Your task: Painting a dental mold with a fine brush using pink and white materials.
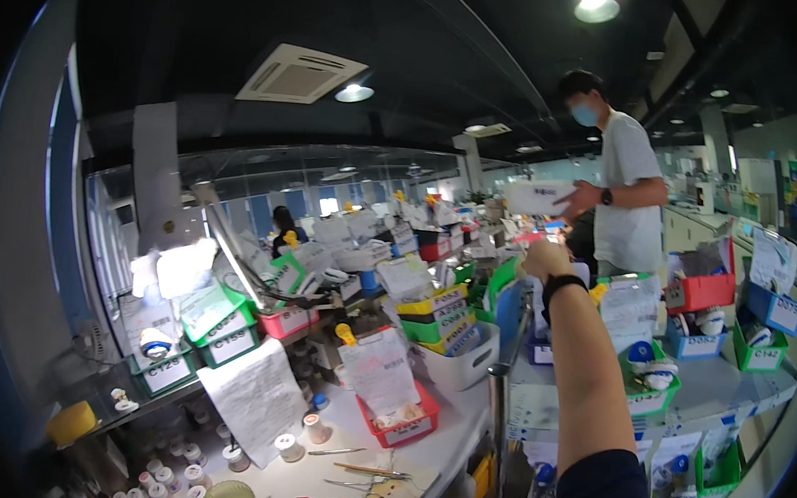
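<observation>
Left hand: out of view, so I cannot tell its state.
Far-left bins: green bins (164,378) holding papers and dental models, beside a bright lamp (182,269).
Near-left jars: small white-lidded jars (156,478) clustered below a leaning paper sheet (255,402).
Tools: tweezers (336,451) and a brush (372,471) lying on the near tabletop (461,427).
Red bin: a red bin (408,430) behind the tools, with a clipped paper standing in it.
Tub: a white tub (464,368) just right of the red bin, with yellow and green bins stacked at it.
Right hand: the right hand (546,258) reaches far, arm outstretched, wearing a black wristband (564,283); I cannot tell whether its fingers are spread or pinching.
Nearest the hand: a red item (534,236) shows just beyond it; contact is unclear.
Co-worker: a masked person (629,192) stands far right, holding a white box (540,197).
Right tabletop: red, blue and green bins (760,355) with papers.
</observation>
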Tool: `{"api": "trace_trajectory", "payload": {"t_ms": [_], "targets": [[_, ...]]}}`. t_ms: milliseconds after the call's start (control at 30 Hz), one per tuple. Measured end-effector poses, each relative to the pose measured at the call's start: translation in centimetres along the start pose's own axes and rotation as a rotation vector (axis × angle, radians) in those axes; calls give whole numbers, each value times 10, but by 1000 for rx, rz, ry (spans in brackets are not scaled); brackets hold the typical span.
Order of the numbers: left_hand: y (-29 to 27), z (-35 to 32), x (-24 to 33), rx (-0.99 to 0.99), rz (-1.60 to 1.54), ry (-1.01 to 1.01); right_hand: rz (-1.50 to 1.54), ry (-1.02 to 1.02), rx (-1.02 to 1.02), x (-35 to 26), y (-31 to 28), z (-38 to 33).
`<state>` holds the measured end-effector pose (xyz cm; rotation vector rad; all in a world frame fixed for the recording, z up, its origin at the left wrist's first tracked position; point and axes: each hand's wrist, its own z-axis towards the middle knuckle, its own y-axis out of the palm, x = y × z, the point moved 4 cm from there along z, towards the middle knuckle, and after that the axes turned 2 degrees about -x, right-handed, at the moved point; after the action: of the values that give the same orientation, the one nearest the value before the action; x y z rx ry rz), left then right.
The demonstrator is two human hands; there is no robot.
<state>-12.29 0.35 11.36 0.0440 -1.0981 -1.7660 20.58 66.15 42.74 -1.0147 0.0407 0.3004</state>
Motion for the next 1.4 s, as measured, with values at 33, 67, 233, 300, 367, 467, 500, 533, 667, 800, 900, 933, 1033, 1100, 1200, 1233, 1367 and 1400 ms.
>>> {"api": "trace_trajectory", "payload": {"t_ms": [33,67,233,300,367,467,500,533,667,800,900,933,1033,1100,1200,1233,1367,1400], "targets": [[0,-2,-1,5,0,32,55,-81,3,-5,14,4],[0,-5,-2,13,1,55,74,-157,-13,-10,25,6],[0,-7,-2,32,23,45,87,-118,-17,-7,33,4],[0,-6,-2,37,29,43,94,-110,-40,-4,27,2],[-1,-5,-3,41,32,39,90,-124,-25,0,23,0],[0,-5,-2,44,40,34,90,-121,-25,5,22,-1],[0,-5,-2,48,44,33,81,-107,-23,6,22,-1],[0,-6,-1,51,47,33,96,-110,-38,7,23,0],[0,-11,3,62,59,31,54,-179,29,2,21,2],[-1,-16,6,76,67,36,80,-157,-3,-1,18,-1],[-3,-18,8,81,70,49,98,-143,-14,-4,14,-2],[-4,-19,9,82,70,53,93,-125,-24,-4,13,-1],[-6,-22,12,91,74,63,74,-155,-90,-8,15,6],[-7,-24,13,97,78,72,62,-205,-146,-12,19,11],[-9,-26,15,98,84,104,-4,-74,-88,-8,19,18],[-9,-26,16,98,87,121,48,-44,-41,-9,16,19],[-12,-25,16,97,98,140,43,-4,-61,-6,12,18],[-12,-26,16,101,98,134,74,-19,-61,-7,12,19]]}}
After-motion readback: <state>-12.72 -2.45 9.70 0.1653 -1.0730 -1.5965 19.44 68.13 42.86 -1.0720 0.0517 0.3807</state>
